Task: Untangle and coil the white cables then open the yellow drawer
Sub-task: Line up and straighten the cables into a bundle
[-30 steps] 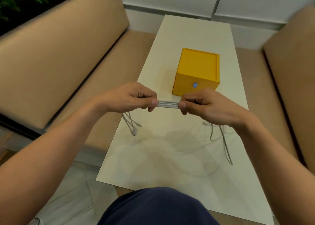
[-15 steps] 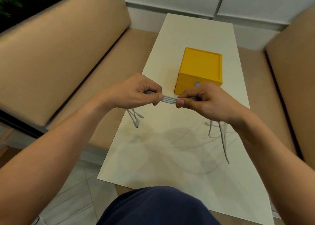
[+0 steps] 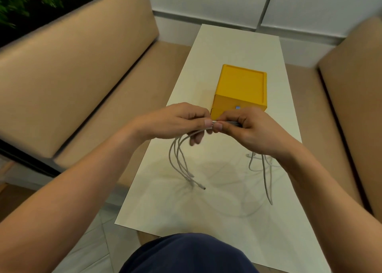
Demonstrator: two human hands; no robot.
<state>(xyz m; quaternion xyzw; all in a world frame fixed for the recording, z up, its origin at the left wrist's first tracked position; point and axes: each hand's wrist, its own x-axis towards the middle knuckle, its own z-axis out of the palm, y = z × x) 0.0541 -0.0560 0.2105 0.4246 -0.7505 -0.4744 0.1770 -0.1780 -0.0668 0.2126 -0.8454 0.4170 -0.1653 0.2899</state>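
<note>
1. Loose ends of the white cables dangle below both hands toward the table; keep them free of knots.
2. Left hand and right hand pinch the bundle, thumbs touching; fold evenly.
3. Beyond the hands, the yellow drawer looks closed.

White cables bundled, ends dangling, yellow drawer shut behind

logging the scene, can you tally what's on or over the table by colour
white: 1 bundle of cables, strands too overlapped to count, held by the left hand and right hand
yellow: 1 drawer box
total: 2 items over the table
</note>
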